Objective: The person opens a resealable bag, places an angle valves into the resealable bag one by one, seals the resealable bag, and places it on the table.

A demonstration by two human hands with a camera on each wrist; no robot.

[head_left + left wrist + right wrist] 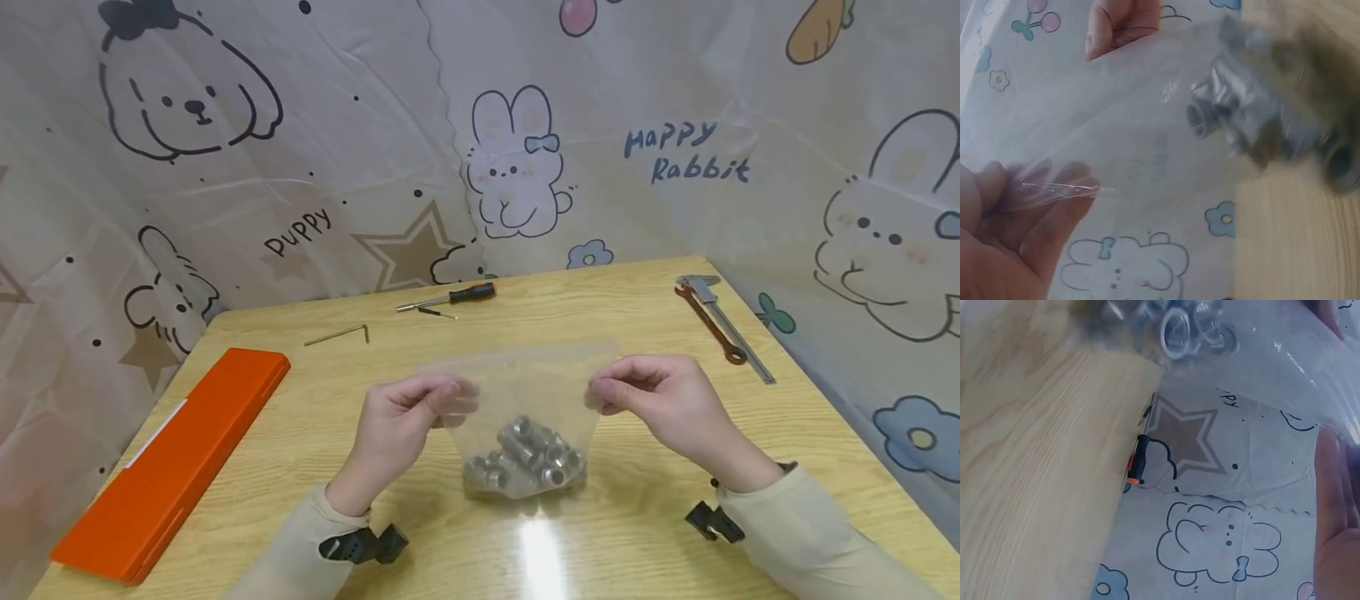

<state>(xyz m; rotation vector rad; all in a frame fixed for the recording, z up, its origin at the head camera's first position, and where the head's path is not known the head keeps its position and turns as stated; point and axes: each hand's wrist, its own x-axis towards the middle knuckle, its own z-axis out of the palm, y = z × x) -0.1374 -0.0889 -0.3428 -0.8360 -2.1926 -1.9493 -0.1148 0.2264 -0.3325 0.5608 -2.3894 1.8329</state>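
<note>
A clear plastic bag (525,387) hangs between my two hands over the middle of the table. Several metal sockets (525,454) are heaped in its bottom, and they show up close in the left wrist view as grey metal tubes (1200,119). My left hand (401,425) pinches the bag's left side near the top between thumb and fingers. On the opposite side my right hand (667,404) pinches the bag's edge the same way. Through the film, the left fingertips (1072,181) show behind the plastic.
An orange case (180,458) lies along the table's left side. Toward the back are a hex key (337,335), a black-handled screwdriver (472,292) and a small thin dark tool (437,313). A reddish wrench (712,325) and a caliper (735,333) lie at the right.
</note>
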